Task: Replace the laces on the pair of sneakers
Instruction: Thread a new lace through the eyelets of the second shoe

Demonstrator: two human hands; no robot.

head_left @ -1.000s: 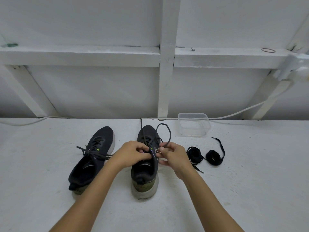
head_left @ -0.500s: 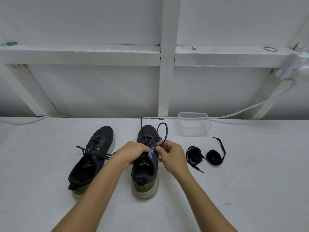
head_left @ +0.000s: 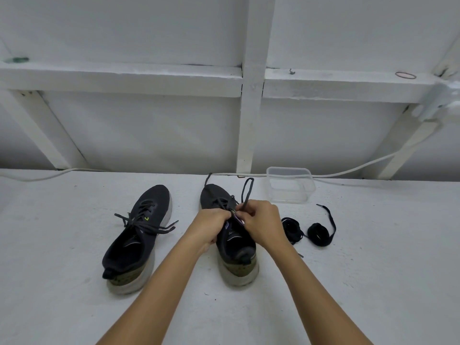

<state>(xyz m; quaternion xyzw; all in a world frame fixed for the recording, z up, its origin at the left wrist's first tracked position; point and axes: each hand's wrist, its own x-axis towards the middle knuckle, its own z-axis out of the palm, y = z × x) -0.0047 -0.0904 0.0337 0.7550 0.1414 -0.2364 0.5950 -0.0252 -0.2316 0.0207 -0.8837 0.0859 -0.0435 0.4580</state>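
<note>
Two dark sneakers stand side by side on the white worktop (head_left: 74, 307). Both hands meet over the right sneaker (head_left: 236, 247): the left hand (head_left: 211, 226) and right hand (head_left: 261, 224) each pinch its dark lace (head_left: 246, 192), which loops up behind them. The left sneaker (head_left: 135, 241) stays laced. Two coiled black laces (head_left: 319, 234) lie near a clear plastic tub (head_left: 291, 185).

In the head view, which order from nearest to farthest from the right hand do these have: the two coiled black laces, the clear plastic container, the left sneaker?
From the right hand:
1. The coiled black laces, just to its right on the table.
2. The clear plastic container, behind it, near the wall.
3. The left sneaker, far to the left, beyond the left hand.
</note>
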